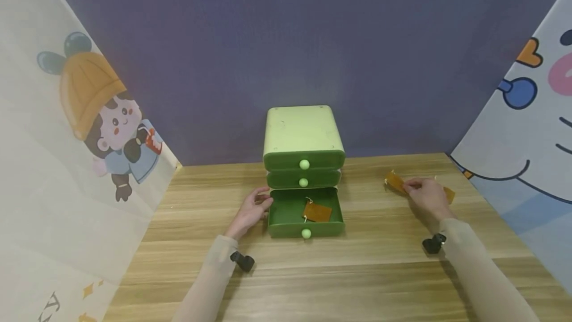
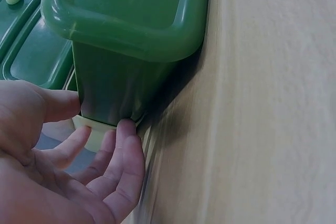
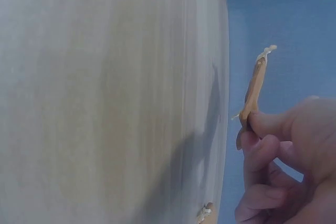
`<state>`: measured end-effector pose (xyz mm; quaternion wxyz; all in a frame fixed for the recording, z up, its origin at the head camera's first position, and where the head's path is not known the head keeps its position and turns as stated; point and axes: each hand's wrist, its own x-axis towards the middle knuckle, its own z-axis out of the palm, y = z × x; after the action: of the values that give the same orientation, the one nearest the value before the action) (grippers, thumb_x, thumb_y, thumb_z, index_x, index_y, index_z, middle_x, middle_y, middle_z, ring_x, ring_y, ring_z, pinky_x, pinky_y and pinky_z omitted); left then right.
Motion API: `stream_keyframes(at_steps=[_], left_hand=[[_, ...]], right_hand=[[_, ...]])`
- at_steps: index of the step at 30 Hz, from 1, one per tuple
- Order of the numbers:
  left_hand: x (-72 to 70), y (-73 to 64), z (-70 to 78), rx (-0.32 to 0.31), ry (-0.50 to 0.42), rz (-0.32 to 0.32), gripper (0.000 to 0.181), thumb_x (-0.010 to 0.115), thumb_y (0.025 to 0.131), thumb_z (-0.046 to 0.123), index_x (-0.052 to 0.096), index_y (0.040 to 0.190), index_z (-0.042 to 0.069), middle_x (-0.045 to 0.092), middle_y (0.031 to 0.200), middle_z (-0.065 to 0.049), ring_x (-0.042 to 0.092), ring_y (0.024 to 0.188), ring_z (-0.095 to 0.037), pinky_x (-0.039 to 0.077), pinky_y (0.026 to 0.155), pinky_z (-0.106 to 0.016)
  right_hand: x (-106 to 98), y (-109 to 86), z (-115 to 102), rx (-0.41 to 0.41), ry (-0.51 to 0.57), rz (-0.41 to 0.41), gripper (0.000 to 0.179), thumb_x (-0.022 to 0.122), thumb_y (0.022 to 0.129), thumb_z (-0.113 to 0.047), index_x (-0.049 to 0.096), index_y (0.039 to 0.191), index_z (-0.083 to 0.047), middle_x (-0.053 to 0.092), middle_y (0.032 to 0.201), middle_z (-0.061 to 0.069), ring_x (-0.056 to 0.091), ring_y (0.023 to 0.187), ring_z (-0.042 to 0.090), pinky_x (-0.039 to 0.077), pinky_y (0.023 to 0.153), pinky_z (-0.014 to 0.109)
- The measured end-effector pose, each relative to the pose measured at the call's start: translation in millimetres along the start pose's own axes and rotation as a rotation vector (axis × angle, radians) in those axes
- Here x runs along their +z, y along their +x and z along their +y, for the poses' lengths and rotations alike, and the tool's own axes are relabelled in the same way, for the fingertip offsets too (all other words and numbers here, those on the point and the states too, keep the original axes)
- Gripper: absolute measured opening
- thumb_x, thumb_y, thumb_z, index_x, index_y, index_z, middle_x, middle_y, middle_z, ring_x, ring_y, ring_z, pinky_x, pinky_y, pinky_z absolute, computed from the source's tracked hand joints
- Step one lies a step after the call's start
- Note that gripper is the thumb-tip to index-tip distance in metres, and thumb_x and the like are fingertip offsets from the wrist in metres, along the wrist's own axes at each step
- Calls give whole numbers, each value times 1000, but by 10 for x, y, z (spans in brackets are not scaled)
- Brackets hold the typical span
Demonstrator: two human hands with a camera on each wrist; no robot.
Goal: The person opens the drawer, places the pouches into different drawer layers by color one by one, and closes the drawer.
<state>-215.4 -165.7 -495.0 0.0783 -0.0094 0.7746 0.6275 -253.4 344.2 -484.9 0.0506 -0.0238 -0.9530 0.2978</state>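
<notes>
A small cabinet (image 1: 304, 130) with a cream shell and green drawers stands against the back wall. Its bottom drawer (image 1: 286, 230) is pulled out, and a small brown drawstring pouch (image 1: 318, 211) lies in it. At the drawer's left side is my left hand (image 1: 251, 211), its fingertips touching the cabinet's cream edge (image 2: 95, 136) with thumb and fingers apart. Off to the right, my right hand (image 1: 429, 197) pinches another brown drawstring pouch (image 3: 254, 90) between thumb and fingers. A further brown pouch (image 1: 449, 194) lies beside that hand, partly hidden behind it.
The two upper drawers (image 1: 286, 179) are pushed in, each with a round pale-green knob (image 1: 304, 164). Wood-grain tabletop (image 1: 308, 282) spreads around the cabinet. A dark blue wall (image 1: 304, 53) rises behind, and printed panels (image 1: 536, 133) border both sides.
</notes>
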Motion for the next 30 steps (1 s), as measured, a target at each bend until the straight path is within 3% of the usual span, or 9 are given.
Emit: stream_keyframes(at_steps=[12,19,24,30], left_hand=[[4,-18,21,0,0,6,52,63,106,12,48,155,4,56,146,-28,67,108,-29,58,79,-30],[6,-23,26,-9,1,3,53,63,106,13,48,156,5,56,147,-27,68,107,-29,58,79,-29],[5,-21,36,-14,-2,2,53,63,106,13,48,156,6,56,148,-27,68,109,-31,58,80,-29],[3,-7,30,-9,-6,1,53,64,106,12,48,155,4,56,147,-28,68,108,-31,57,78,-29]], right_hand=[[-16,-74,-80,4,4,-40,37,61,108,-29,75,125,0,72,128,28,66,115,45,52,90,60],[-12,-100,-122,-15,-8,-13,34,62,107,-30,77,120,-2,75,123,26,68,101,37,48,76,40],[6,-127,-164,-54,-12,2,33,64,106,-30,78,118,-3,76,121,26,69,102,39,49,77,42],[16,-167,-247,-62,-4,-16,33,65,105,-32,79,118,-6,77,121,23,63,94,31,43,74,35]])
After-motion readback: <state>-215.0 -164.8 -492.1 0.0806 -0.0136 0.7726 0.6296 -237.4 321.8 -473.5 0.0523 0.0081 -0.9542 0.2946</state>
